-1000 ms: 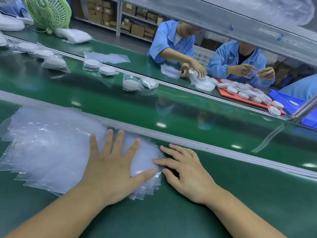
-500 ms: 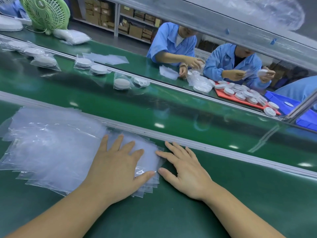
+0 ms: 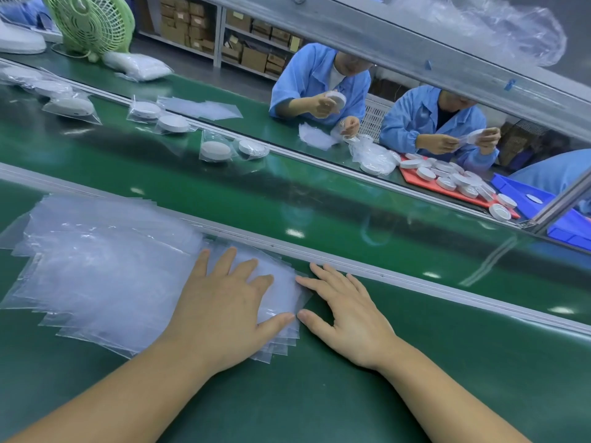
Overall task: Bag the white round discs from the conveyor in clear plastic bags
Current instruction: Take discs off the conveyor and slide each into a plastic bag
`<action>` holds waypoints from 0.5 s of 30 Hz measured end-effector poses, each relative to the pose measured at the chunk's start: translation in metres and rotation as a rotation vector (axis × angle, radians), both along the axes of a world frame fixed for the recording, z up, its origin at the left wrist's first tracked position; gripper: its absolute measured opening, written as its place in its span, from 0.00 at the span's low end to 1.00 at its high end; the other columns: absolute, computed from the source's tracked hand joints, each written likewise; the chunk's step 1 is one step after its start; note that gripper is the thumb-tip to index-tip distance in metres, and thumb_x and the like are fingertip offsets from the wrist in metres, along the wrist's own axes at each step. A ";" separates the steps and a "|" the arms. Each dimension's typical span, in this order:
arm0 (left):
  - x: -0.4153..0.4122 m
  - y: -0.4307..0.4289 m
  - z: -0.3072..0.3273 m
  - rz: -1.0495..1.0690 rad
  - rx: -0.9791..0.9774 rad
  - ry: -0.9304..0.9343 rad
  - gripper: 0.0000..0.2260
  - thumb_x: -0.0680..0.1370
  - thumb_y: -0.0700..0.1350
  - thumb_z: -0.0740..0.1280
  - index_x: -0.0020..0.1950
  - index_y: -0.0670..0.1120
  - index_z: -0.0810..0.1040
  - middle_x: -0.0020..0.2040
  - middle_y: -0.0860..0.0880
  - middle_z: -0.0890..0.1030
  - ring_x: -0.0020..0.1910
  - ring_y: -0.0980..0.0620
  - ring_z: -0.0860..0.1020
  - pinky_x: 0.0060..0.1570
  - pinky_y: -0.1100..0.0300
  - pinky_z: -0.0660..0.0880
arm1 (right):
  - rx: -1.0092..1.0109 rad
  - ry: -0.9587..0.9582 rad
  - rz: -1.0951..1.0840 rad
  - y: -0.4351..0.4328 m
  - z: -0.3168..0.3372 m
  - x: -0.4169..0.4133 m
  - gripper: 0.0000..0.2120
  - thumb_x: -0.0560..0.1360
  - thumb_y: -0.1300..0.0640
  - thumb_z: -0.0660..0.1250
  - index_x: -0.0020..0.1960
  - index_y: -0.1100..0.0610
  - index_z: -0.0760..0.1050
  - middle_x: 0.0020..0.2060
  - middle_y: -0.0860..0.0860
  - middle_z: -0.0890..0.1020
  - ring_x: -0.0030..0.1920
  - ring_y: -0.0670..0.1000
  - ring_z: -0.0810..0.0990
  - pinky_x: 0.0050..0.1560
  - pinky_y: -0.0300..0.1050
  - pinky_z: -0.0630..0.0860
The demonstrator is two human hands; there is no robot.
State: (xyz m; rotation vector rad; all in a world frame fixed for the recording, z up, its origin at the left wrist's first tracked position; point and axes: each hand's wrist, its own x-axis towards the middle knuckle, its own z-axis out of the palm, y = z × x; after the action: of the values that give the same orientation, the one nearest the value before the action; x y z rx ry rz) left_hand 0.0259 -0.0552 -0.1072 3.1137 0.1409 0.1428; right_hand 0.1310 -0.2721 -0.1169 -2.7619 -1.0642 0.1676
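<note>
A fanned stack of clear plastic bags [image 3: 96, 276] lies on the green near shelf. My left hand [image 3: 220, 311] presses flat on the stack's right end, fingers spread. My right hand [image 3: 348, 311] lies flat beside it, its fingertips touching the bags' right edge. White round discs in bags [image 3: 215, 150] ride the conveyor belt [image 3: 287, 193] beyond the metal rail; another bagged disc [image 3: 173, 123] sits further left. Loose white discs [image 3: 447, 179] are piled on a red tray [image 3: 412, 179] across the belt.
A metal rail [image 3: 415, 282] separates my shelf from the belt. Two people in blue coats [image 3: 319, 81] work on discs opposite. A green fan [image 3: 89, 20] stands far left, a blue bin [image 3: 569, 225] far right. A slanted metal beam [image 3: 415, 52] crosses overhead.
The bagged discs on the belt have drifted left. My hands stay on the bag stack, shifting only slightly. The people opposite have picked up discs.
</note>
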 end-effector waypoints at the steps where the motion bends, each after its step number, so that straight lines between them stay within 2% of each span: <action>1: 0.000 0.000 0.000 -0.001 0.001 0.000 0.41 0.71 0.78 0.36 0.77 0.62 0.63 0.80 0.56 0.61 0.80 0.45 0.51 0.75 0.38 0.43 | -0.001 0.001 -0.003 0.000 0.000 -0.001 0.32 0.77 0.27 0.48 0.79 0.32 0.54 0.82 0.36 0.50 0.81 0.37 0.41 0.81 0.47 0.38; 7: -0.002 -0.002 0.001 -0.009 0.005 -0.003 0.40 0.71 0.78 0.38 0.76 0.61 0.65 0.80 0.54 0.61 0.80 0.45 0.52 0.75 0.38 0.44 | -0.015 -0.001 -0.029 0.001 0.002 -0.003 0.32 0.76 0.26 0.48 0.79 0.31 0.54 0.82 0.35 0.50 0.81 0.38 0.41 0.82 0.55 0.39; 15: -0.003 -0.002 0.004 -0.015 0.011 -0.006 0.39 0.72 0.78 0.38 0.76 0.62 0.63 0.81 0.54 0.58 0.80 0.45 0.51 0.75 0.38 0.43 | 0.006 0.000 -0.038 0.001 0.001 -0.003 0.32 0.76 0.27 0.49 0.79 0.31 0.53 0.82 0.34 0.50 0.81 0.37 0.42 0.82 0.55 0.40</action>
State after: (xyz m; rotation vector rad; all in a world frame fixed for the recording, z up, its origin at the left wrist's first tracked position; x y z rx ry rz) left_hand 0.0229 -0.0571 -0.1034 3.1237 0.1171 0.1528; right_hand 0.1283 -0.2711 -0.1162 -2.7748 -1.0092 0.1591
